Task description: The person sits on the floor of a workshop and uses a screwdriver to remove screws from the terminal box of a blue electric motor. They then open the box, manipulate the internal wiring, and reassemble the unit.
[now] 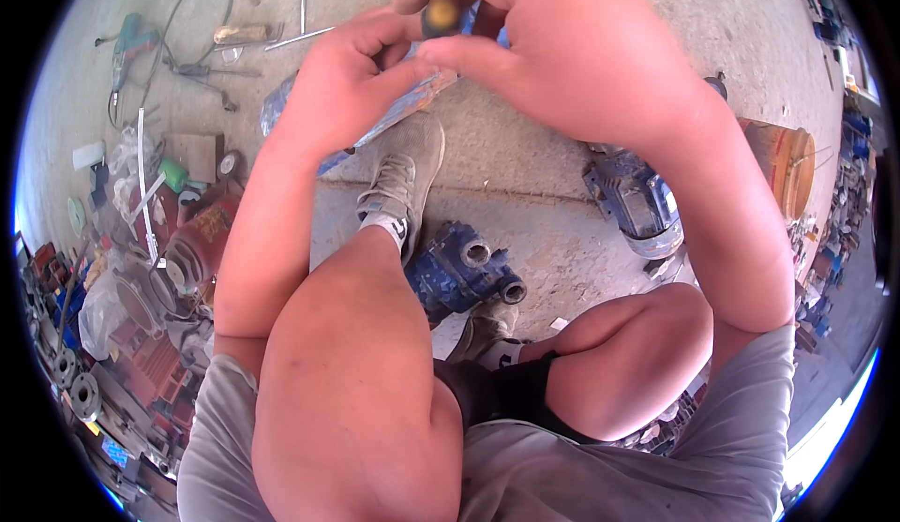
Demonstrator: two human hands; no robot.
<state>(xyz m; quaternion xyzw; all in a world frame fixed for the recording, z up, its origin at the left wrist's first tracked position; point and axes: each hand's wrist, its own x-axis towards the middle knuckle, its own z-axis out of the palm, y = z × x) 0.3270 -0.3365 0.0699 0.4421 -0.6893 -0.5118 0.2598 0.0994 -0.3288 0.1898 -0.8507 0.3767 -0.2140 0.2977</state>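
Both my hands are together at the top middle. The fingers and thumb of my right hand (562,49) close round a dark, round piece with a yellow end (442,14), seen end-on; its kind is not clear. My left hand (347,82) is right beside it, fingers curled and thumb bent in; what they grip is hidden. Below the hands, a scuffed blue metal part (405,105) shows in part, just beyond my shoe. Between my feet lies a dirty blue pump body (461,267) with two round ports.
A blue motor (630,199) lies under my right forearm, beside a rusty orange cylinder (792,168). At the far left are a green corded power tool (131,46) and a wooden-handled tool (242,33). Red housings (202,241), plastic bags and metal parts crowd the left side.
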